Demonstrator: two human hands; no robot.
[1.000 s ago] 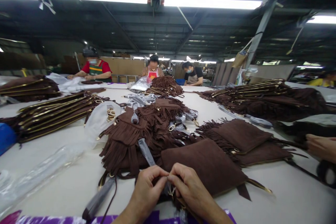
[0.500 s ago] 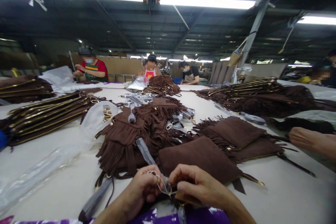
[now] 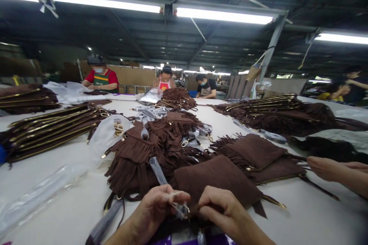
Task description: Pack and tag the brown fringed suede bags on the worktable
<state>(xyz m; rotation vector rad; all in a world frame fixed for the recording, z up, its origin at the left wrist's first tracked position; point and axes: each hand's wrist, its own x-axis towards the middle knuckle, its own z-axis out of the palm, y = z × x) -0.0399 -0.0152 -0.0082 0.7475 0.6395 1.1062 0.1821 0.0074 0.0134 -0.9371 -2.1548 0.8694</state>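
My left hand (image 3: 161, 206) is closed at the lower middle, fingers pinched on a plastic-wrapped metal clasp (image 3: 184, 210). A pale thin band loops round its index finger. Just to the right, my right hand (image 3: 221, 206) is curled shut over dark brown material. What lies between its fingertips is hidden. Beyond both hands lies a flat brown suede bag (image 3: 212, 172). A grey-wrapped strap (image 3: 157, 170) extends away from behind my left hand. Further up is a heap of fringed brown bags (image 3: 143, 149).
Stacked zippered brown pieces (image 3: 57, 130) are on the left, another stack (image 3: 270, 109) on the right. A clear plastic bag (image 3: 107, 134) holds metal fittings. Another person's hand (image 3: 327, 168) reaches in from the right beside a fringed bag (image 3: 255, 151). Several co-workers sit across the table.
My hands have moved slightly apart, and a tan piece by my right hand is out of sight. The band now lies over my left index finger. The view has tipped up slightly.
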